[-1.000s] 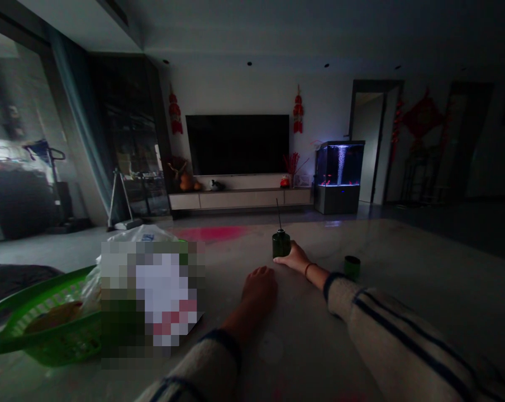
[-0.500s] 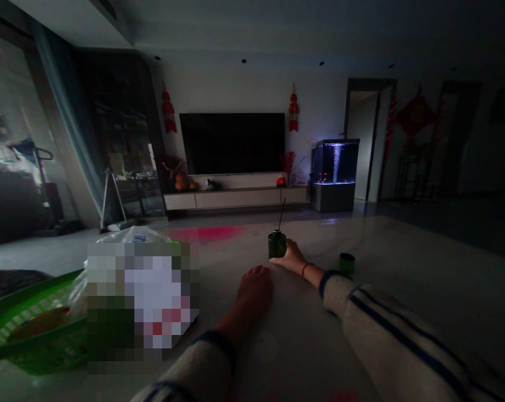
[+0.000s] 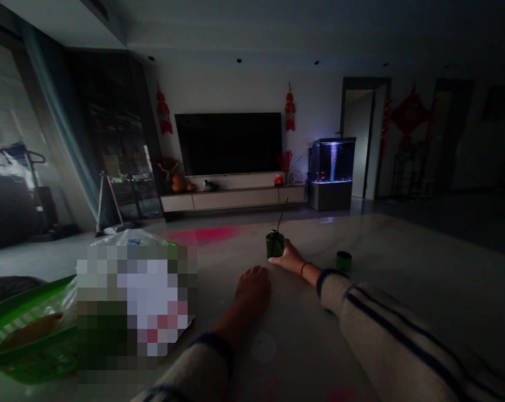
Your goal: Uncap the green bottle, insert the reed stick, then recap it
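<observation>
Bottle gripped by right hand; left hand down on tabletop

Bottle is dark green, upright, and positioned on the far part of the tabletop, ahead of both hands. Whether its base touches the surface cannot be determined. A thin dark stick projects from the neck, leaning right. Right hand is partly closed about the bottle's right side, thumb low across the front; the remaining fingers are largely concealed. Left hand lies back upward, nearer the wearer, fingers bent; its underside is hidden, so its exact opening and any contents cannot be verified.

A short green cylinder stands apart, to the right of the bottle. At left, a green basket is noted beside a clear plastic bag; adjoining items are obscured by pixelation. Background: a dark television and a lit aquarium. Lighting is dim.
</observation>
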### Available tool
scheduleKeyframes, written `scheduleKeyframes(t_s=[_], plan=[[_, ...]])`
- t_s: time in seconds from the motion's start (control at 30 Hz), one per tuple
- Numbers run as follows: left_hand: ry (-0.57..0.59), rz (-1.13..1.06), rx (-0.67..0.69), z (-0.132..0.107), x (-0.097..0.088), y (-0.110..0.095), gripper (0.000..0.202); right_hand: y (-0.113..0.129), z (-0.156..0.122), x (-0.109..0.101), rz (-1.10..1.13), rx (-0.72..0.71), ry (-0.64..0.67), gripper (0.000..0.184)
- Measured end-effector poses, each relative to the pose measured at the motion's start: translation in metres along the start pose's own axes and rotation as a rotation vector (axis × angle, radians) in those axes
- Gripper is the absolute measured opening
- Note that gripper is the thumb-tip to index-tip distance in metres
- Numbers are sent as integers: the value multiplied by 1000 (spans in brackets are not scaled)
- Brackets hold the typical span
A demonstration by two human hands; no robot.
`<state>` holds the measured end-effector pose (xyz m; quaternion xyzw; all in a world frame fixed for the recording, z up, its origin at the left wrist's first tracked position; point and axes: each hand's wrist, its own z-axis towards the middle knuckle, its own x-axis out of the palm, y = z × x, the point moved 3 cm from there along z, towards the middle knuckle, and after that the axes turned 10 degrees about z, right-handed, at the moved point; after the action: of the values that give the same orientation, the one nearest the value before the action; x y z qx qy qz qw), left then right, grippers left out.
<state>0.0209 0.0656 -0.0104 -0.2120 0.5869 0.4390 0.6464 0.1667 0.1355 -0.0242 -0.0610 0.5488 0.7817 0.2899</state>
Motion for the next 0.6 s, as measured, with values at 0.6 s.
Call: scheduleKeyframes(t_s=[0.6], plan=[[-2, 5, -6, 0, 1, 0, 32, -3, -1, 1, -29, 45, 54, 69]])
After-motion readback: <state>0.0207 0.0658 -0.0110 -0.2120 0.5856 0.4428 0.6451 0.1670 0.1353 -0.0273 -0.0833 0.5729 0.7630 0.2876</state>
